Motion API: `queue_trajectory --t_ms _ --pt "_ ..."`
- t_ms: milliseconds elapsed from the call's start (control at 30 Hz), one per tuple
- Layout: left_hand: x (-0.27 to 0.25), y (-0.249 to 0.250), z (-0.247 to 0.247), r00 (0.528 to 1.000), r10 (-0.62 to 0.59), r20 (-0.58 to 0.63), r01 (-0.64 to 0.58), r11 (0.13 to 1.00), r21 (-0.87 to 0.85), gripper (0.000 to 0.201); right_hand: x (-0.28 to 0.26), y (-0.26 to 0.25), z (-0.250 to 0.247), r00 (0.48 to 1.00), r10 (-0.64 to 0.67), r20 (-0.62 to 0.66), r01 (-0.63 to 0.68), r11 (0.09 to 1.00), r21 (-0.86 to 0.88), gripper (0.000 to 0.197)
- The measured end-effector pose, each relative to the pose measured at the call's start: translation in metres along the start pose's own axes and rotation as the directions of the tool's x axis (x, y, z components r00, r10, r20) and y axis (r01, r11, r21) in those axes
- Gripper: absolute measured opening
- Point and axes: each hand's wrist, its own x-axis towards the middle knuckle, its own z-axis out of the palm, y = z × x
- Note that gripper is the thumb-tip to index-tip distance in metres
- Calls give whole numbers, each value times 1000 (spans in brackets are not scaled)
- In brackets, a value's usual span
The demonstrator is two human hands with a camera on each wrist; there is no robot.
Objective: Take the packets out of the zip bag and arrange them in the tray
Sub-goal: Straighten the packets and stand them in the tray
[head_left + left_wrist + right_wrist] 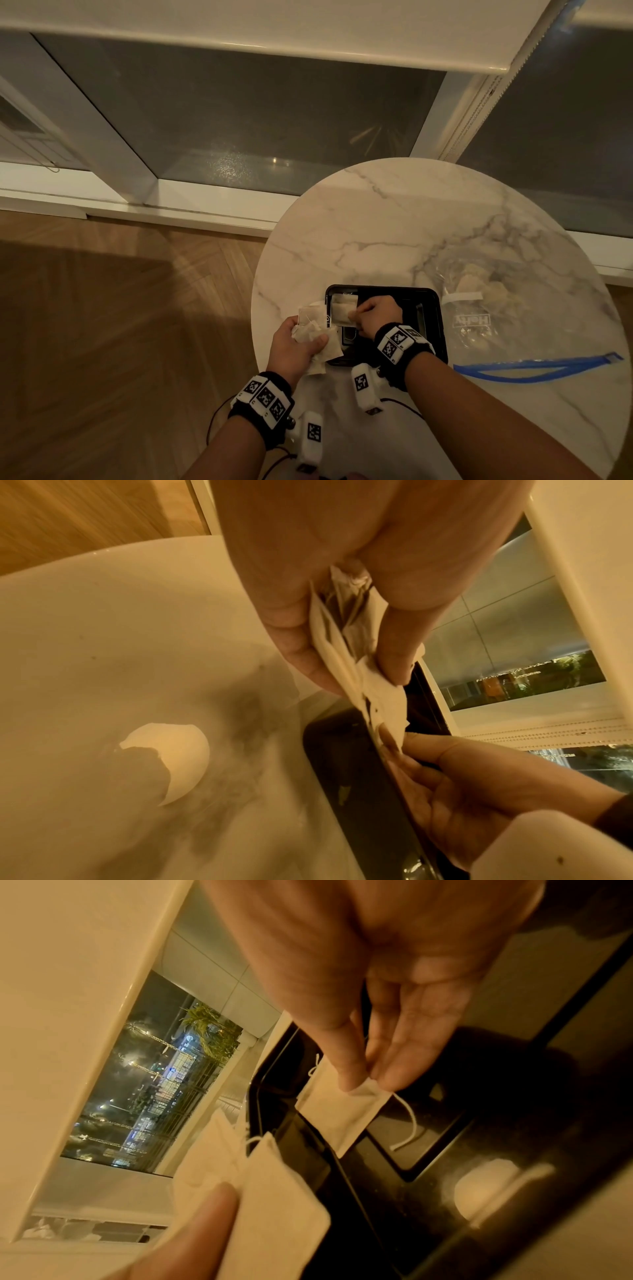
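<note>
A black tray [430,329] sits on the round marble table [394,222]. My left hand [298,342] grips a bunch of several pale paper packets [317,337] at the tray's left edge; the left wrist view shows the packets [346,642] pinched between thumb and fingers. My right hand [371,313] pinches one packet [342,310] by its corner over the tray's far left part. In the right wrist view that packet [337,1112] hangs just above the tray [428,1150], its string trailing. The clear zip bag [486,308] with a blue zip lies open right of the tray, more packets inside.
A window wall and low white sill run behind the table, with wooden floor [120,325] to the left. The table's front edge is near my forearms. Bare marble lies beyond the tray.
</note>
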Motion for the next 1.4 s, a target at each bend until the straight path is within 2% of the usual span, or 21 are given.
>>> queue_trajectory --t_ms 133,500,633,700,767,833,900,933,1000,1100,1400 --pt "-1 1 0 1000 -1 3 1 1000 0 40 3 0 4 1000 6 -1 -6 1000 -26 24" --pt "-1 -1 -2 1000 19 -11 -19 1000 0 43 1 -3 1 999 -34 -2 33 998 -49 21" --pt "-2 0 -7 1000 18 -15 -19 998 -61 38 -8 -8 -10 999 -24 25 24 1000 3 13" --pt "-2 3 -10 1000 15 -11 -17 993 -119 34 -20 -14 -19 994 -27 105 21 998 59 11" --pt "-2 6 -11 1000 13 0 -13 985 -173 34 -38 -20 -28 964 -80 255 46 990 135 14" --pt "-3 9 -10 1000 11 15 -7 977 -213 36 -54 -23 -34 890 -174 421 100 976 191 17" --pt "-4 11 -6 1000 9 30 -2 970 -242 40 -65 -21 -37 826 -256 502 168 962 214 19" --pt "-5 13 -3 999 12 36 -2 969 -247 42 -69 -19 -37 816 -287 502 194 954 229 20" --pt "-8 16 3 999 25 37 -15 969 -248 43 -72 -15 -37 829 -325 455 215 936 279 17" --pt "-11 18 7 999 35 25 -27 965 -262 39 -73 -10 -39 853 -322 411 184 922 341 10" --pt "-11 13 1 1000 29 -12 -31 964 -265 29 -64 -2 -44 885 -301 356 180 925 334 13"
